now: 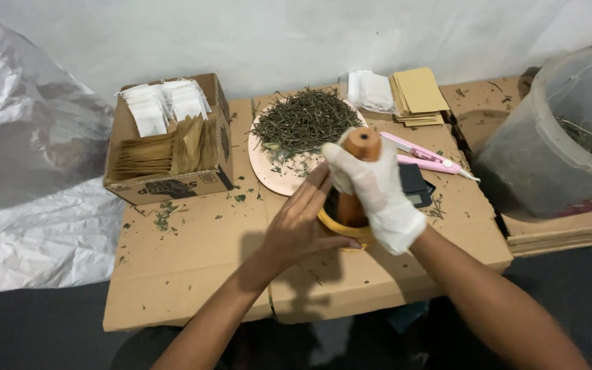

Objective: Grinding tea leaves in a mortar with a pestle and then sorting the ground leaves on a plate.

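- Flattened cardboard sheet (pixel 193 260) lay mid-frame, over plastic sheeting (pixel 29 205) spreading to the left edge.
- Open box (pixel 166 140) sat on the sheet's upper left, with paper sachets (pixel 162 103) at its back and envelopes (pixel 162 151) in front.
- Plate (pixel 279 175) stood right of the box, dried herbs (pixel 306 120) heaped on it.
- Mortar (pixel 344 229) sat just below the plate; pestle (pixel 359 154) stood in it.
- Left hand (pixel 303 223) touched the mortar's left side; right hand (pixel 378 192) wrapped the pestle.
- Sealer tool (pixel 426 157) and small scale (pixel 416 185) lay right of the pestle.
- Envelope stack (pixel 418 96) rested at upper centre-right.
- Tub (pixel 563 137) filled the right edge.
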